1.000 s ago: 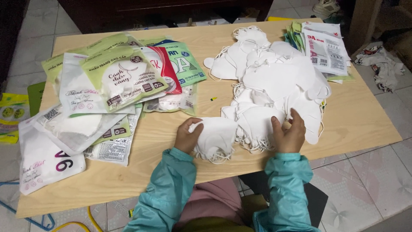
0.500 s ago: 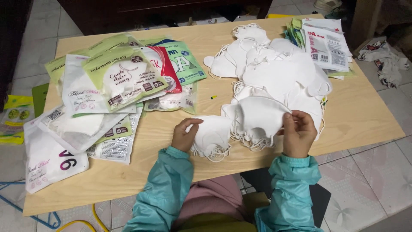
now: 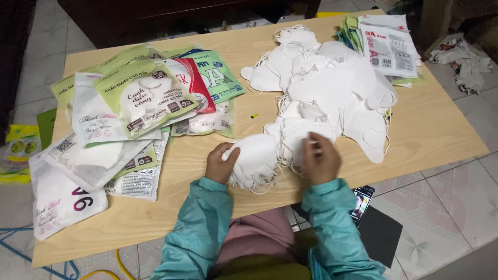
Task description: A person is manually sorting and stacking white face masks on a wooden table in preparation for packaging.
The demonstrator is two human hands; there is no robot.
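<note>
On table edge — both hands (image 3: 222, 165) (image 3: 320, 158) now nearer | fingers grasping mask stack (image 3: 259, 155)

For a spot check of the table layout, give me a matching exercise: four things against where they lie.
Things:
1. left hand
2. right hand
3. green packets
4. phone

Places:
A. table's left part
B. below the table's near edge, by the right sleeve
C. gripping the small stack of white masks
D. on the masks right of that stack

Pairs: 1-C, 2-D, 3-A, 4-B
</note>
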